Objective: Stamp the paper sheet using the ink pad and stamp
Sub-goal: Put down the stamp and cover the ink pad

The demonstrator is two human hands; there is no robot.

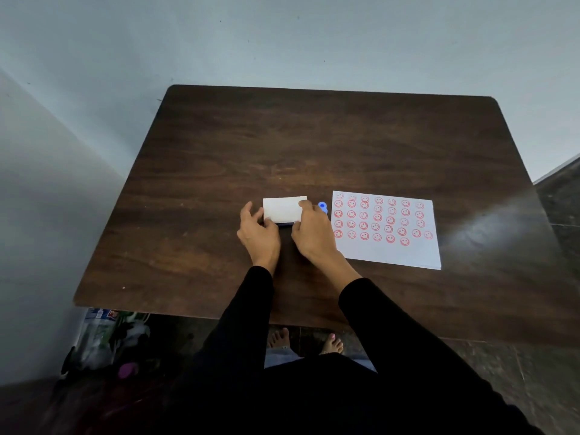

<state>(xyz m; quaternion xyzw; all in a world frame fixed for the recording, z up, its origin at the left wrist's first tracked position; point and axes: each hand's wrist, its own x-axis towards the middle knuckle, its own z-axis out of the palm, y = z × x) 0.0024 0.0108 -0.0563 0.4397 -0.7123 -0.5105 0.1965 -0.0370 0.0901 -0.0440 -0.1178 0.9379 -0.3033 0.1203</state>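
Dark wooden worktop. Paper sheet lies right of centre, bearing rows of red smiley stamps. Left hand and right hand both grip the white-lidded ink pad. Blue stamp stands between pad and sheet.

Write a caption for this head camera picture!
Both hands hold the ink pad beside a smiley-stamped paper sheet.

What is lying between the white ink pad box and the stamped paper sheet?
The small blue stamp sits there, partly hidden behind the right hand, between the ink pad box and the paper sheet. The head view shows it.
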